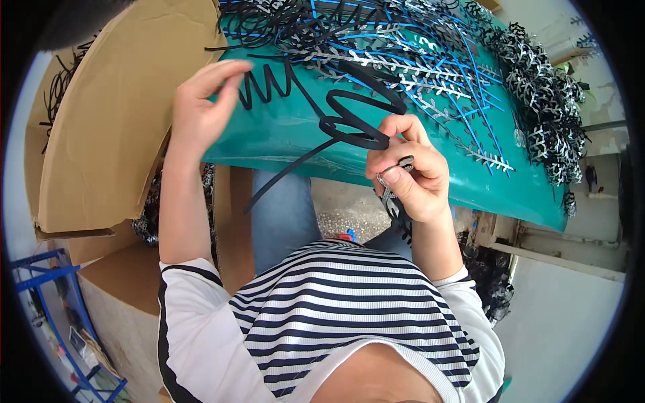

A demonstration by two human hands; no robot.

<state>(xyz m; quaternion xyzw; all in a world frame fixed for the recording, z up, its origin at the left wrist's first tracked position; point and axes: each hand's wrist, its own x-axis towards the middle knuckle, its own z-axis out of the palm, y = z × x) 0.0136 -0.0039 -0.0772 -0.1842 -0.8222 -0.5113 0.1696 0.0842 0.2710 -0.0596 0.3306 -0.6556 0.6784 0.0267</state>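
Note:
My right hand (413, 168) is closed, thumb against fingers, on a silver-and-black leaf trim (388, 201) that hangs below it. A loose coil of flat black cord (356, 134) runs up against its fingertips; whether the fingers also grip it I cannot tell. One straight end of that cord slants down toward my left knee. Raised over the left part of the green-covered table (282, 138), my left hand (209, 101) has its fingers stretched out and thumb apart, with nothing visible in it. Just beside it lies a springy black zigzag coil (269, 87).
Along the table's far side lie tangled black cords (269, 23), silver leaf strips (430, 84) and thin blue rods (480, 101). Black-and-silver trims (537, 94) are heaped along the right edge. A large cardboard box (101, 127) stands left, above a blue metal rack (50, 282).

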